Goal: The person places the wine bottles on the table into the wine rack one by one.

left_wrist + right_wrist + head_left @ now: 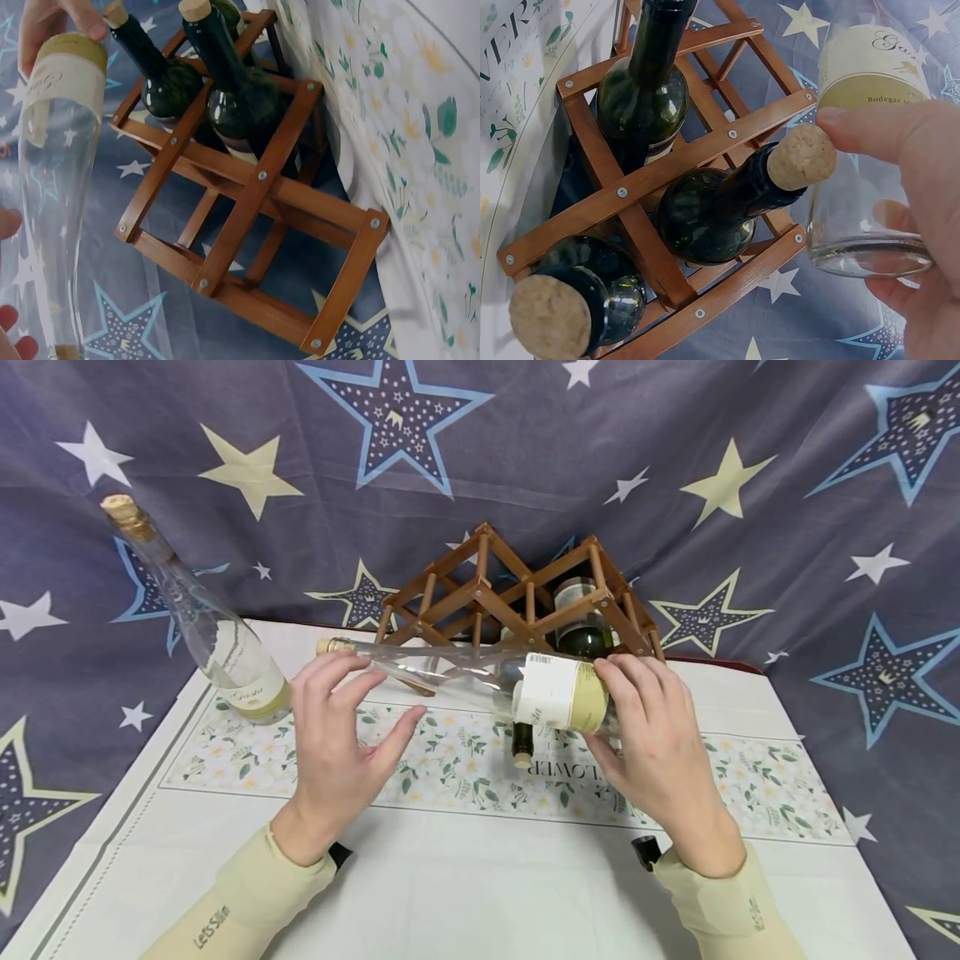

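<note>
Right hand [660, 752] grasps a clear glass wine bottle [495, 678] by its base.
From that grip, the neck points toward nine o'clock, where the left hand [337, 752], loosely open, hovers near the cork [326, 646]. A wooden wine rack [480, 592] stands at the bottle's twelve o'clock.

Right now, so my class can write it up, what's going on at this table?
A person holds a clear, corked bottle sideways in front of a wooden rack. The right hand grips its base end; the left hand is open beside the neck. Dark corked bottles sit in the rack, and another clear bottle stands on the table to the left.
</note>
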### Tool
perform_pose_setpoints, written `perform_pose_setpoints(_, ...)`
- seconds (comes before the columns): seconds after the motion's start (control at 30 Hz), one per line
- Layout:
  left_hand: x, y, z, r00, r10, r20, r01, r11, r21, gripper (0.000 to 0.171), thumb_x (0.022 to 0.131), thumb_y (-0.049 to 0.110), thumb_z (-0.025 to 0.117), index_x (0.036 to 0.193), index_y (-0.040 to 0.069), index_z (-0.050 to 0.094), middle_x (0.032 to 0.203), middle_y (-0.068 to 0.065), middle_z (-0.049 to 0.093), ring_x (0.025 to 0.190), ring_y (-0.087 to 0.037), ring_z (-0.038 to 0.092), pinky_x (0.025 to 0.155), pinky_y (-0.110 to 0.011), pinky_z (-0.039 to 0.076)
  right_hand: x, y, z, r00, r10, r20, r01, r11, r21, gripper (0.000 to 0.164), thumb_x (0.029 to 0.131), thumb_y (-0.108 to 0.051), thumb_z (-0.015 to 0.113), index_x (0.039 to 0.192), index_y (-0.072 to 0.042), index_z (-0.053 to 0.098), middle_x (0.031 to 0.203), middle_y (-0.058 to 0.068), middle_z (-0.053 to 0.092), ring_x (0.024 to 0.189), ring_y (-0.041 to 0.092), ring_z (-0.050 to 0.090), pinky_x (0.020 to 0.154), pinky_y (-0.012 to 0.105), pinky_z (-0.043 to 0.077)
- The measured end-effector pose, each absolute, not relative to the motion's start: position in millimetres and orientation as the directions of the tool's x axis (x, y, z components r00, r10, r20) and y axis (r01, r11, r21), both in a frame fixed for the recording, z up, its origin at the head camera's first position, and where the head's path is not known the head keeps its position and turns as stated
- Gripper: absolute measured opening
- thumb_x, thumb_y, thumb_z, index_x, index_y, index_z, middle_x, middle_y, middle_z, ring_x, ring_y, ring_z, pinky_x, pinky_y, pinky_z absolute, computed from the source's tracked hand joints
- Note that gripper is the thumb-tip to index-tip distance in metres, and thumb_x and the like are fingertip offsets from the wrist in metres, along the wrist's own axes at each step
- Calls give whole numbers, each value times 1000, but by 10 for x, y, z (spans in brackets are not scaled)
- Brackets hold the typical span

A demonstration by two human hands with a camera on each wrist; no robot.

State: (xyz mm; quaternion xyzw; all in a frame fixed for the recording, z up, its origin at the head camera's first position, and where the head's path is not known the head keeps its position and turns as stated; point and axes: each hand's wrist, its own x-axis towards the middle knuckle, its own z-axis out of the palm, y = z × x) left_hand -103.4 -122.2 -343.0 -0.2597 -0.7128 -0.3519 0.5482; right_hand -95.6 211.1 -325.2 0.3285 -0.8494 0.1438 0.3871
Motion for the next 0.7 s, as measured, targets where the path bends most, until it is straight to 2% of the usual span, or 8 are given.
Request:
perform_pose_setpoints(0.13,-1035,-1248,-3414,-260,91,961,758,636,144,48,100,37,76,125,-3,65,129,-25,61,127,-48,54,114,-59,37,-944,2107,-3242,-488,-461,741,-676,737,13,86,71,-2,88,149,4,52,141,28,57,126,53,52,111,62,38)
perform_pose_setpoints(0.37,-1030,-1305,-3413,-335,276,901,749,658,77,52,104,35,70,140,-1,61,145,-26,57,138,-46,52,119,-63,33,-931,2091,-3234,-487,-482,728,-684,729,26,91,67,1,92,149,4,52,141,28,57,125,53,52,110,61,39)
perform_pose_setpoints(0.7,-1053,-1341,-3440,-374,351,859,738,673,46,50,106,28,67,145,-2,60,146,-24,59,134,-46,55,119,-62,33,-934,2059,-3227,-473,-505,722,-699,714,42,88,68,0,91,147,5,54,139,27,59,124,52,53,108,61,41)
